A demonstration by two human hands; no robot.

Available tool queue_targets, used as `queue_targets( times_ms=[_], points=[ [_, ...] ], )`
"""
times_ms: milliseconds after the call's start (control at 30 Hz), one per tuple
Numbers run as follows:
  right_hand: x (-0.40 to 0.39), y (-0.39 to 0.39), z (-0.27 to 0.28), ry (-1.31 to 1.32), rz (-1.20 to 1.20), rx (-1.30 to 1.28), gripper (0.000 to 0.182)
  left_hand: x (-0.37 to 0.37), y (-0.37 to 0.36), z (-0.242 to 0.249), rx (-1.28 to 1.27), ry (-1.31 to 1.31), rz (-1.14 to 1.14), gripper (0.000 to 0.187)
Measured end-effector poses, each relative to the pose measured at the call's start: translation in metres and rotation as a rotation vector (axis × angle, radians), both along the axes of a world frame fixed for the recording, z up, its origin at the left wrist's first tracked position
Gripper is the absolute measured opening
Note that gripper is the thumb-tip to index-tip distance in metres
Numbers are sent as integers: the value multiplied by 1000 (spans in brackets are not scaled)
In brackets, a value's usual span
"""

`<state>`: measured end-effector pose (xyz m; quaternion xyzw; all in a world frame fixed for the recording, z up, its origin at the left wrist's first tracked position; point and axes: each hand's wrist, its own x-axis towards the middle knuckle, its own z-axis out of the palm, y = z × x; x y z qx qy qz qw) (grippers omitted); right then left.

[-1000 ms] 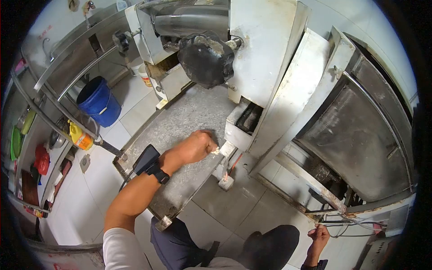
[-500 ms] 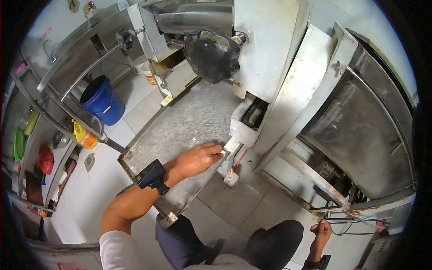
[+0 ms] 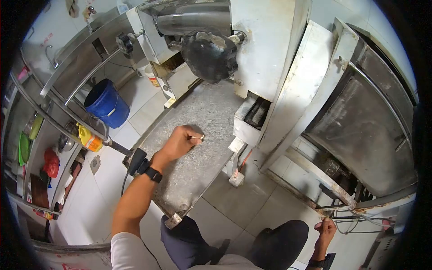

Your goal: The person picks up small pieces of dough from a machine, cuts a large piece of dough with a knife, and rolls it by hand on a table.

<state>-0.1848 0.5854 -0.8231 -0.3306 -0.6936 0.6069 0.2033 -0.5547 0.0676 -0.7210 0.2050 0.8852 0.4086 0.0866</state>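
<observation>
My left hand is over the middle of a dusty, scuffed metal tray. Thumb and fingertips pinch a small pale piece, too small to identify. A dark band and a black device are strapped to that wrist. Far to the right, my right hand hangs beside my knee with curled fingers, near several dark cables. Whether it holds anything is hidden. Above the tray stands a white machine with a metal roller and a large black knob.
A blue bucket stands on the tiled floor at left, near a yellow bottle. Metal shelving with a red bag runs along the left side. A large dark metal panel with a rail is at right.
My left hand has moved left from the tray's right edge to its middle, and its fingers now pinch the small pale piece. My right hand stays low at the right.
</observation>
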Motion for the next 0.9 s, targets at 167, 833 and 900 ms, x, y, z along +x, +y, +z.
queue_targets(
  times_ms=[167, 833, 900],
  points=[
    [9, 8, -8, -5, 11, 11, 29, -13, 13, -6, -118, 346, -87, 9],
    [-8, -36, 78, -144, 157, 341, 36, -46, 102, -40, 99, 188, -333, 17],
    [-3, -33, 74, -184, 132, 364, 34, -34, 108, -53, 165, 531, -206, 24]
  ],
)
